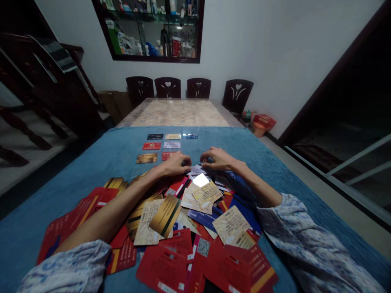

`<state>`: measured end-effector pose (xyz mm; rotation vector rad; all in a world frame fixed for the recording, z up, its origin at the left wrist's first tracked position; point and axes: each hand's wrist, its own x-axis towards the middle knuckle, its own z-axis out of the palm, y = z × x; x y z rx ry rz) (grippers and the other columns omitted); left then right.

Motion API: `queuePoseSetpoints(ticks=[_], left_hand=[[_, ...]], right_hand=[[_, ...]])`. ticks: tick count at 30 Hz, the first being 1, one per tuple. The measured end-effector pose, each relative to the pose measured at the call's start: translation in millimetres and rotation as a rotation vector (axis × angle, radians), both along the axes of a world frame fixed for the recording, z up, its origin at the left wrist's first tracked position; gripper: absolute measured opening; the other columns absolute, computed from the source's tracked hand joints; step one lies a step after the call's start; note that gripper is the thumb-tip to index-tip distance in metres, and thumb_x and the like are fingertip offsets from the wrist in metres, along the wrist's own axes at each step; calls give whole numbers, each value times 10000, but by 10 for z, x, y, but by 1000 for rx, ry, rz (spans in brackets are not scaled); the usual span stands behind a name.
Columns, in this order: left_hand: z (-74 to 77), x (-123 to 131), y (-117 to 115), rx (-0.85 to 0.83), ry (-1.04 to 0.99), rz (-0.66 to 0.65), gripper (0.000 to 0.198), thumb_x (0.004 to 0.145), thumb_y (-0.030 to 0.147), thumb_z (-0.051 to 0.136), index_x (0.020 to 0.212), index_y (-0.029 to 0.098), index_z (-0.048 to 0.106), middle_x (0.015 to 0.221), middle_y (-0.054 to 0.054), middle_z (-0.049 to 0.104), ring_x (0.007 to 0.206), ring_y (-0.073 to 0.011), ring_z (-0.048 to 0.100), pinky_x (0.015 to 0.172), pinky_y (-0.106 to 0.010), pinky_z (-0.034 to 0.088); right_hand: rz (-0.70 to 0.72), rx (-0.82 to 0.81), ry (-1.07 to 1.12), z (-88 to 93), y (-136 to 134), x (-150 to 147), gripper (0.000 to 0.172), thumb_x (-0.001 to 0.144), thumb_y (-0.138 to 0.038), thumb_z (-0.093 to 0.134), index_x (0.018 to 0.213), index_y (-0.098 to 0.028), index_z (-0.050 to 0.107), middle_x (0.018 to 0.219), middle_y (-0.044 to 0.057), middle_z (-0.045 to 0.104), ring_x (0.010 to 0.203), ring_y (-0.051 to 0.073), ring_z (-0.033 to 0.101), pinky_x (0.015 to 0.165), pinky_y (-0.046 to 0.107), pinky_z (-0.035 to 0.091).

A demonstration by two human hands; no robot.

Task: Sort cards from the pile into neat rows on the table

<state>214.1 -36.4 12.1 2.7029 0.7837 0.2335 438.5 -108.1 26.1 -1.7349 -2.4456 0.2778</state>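
My left hand (177, 163) and my right hand (217, 158) face each other at the far edge of a heap of plastic cards. The fingers of both are bent, with gaps between thumb and forefinger, and I see no card gripped in either. Between my fingertips lies a pale card (197, 171), close to both thumbs. A cream card (207, 195), a gold card (165, 215) and several red cards (165, 264) overlap nearer to me. Just beyond my left hand is a red card (168, 155), partly hidden by the hand.
Several cards lie in short rows farther off, among them a black card (155, 137), a red card (152, 146) and a gold card (146, 158). A blue cloth (91, 162) covers the near table. Behind stand a patterned tabletop (183, 112) and several dark chairs (167, 89).
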Motion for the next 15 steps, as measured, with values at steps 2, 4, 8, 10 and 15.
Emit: queuePoseSetpoints(ticks=[2,4,8,10,15], left_hand=[[-32,1,16,-26,-13,-19,218,819,269,641,958,155,765,966,-65,782,910,-214,655,846,-305,480],[-72,6,33,-59,-26,-34,210,811,228,637,962,144,756,961,-67,780,872,-195,670,804,-280,483],[-146,18,61,-90,-62,-41,189,809,193,635,957,144,741,949,-64,778,851,-183,678,781,-265,487],[-169,20,75,-88,-78,-43,176,812,184,632,949,149,737,943,-62,777,846,-180,676,784,-266,487],[-194,13,117,1,-124,-27,151,808,159,634,911,175,743,887,-38,774,872,-190,652,927,-323,466]], right_hand=[[14,-15,21,-4,-14,-18,237,901,-340,670,1086,-228,767,992,59,775,983,248,605,805,316,395],[32,-28,44,-11,-17,-32,256,892,-340,678,1100,-220,766,984,60,771,946,235,620,809,314,403],[60,-28,69,-56,10,-33,255,871,-312,687,1093,-215,767,934,57,761,902,221,635,802,311,411],[70,-21,82,-93,32,-25,235,868,-291,690,1076,-215,767,914,53,755,888,212,638,805,309,411],[27,21,108,-177,69,-17,214,890,-262,674,1083,-207,747,944,60,752,888,202,631,786,293,398]])
